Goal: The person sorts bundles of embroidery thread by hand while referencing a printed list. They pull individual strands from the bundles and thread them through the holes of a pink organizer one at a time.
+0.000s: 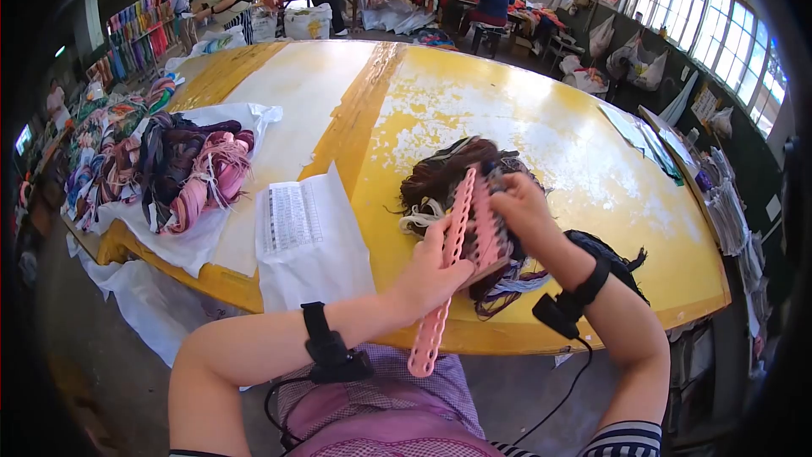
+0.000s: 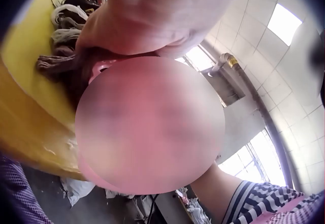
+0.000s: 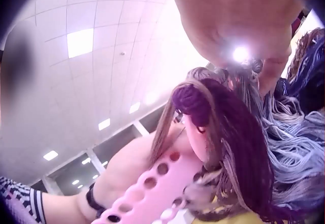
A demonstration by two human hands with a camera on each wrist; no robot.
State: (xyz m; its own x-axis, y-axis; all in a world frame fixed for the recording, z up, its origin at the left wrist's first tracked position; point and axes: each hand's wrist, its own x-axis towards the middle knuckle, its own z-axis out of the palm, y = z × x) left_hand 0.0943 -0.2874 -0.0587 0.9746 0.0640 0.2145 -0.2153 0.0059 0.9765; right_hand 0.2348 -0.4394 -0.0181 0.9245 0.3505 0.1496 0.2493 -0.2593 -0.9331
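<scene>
My left hand grips a pink strip with rows of round holes along its edges, held slanting above the table's front edge. Thread hangs from the strip; in the right wrist view a dark purple hank drapes beside its holes. My right hand is at the strip's far end, its fingers pinching grey strands near their top. Under both hands lies a heap of brown, cream and purple thread skeins. A pink blur fills the middle of the left wrist view.
A black thread bundle lies right of the heap. On the yellow table, a printed sheet is at the left, beyond it piled coloured skeins on white plastic. Several people work behind. Papers are stacked along the right side.
</scene>
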